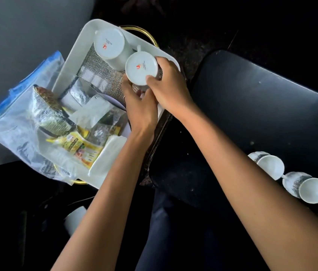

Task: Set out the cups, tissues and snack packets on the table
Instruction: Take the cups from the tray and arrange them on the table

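While both hands are meeting over the white tray (72, 61), an upturned cup (141, 68) is being gripped between them. The left hand (140, 108) is being curled against the cup's near side from below, and the right hand (168, 87) is being closed over its rim side, thumb on the base; nothing else is being held. Just beyond the hands, a second upturned cup (111, 45) is being kept on the tray's mesh mat (103, 75), touching the gripped one. To the left of the left hand, snack packets (76, 143) and tissues (115, 147) are lying in the tray, partly covered by a clear zip bag (11, 122). Well behind the right hand, beside the right forearm, two cups (291, 177) are lying on their sides on the dark surface (252, 106).
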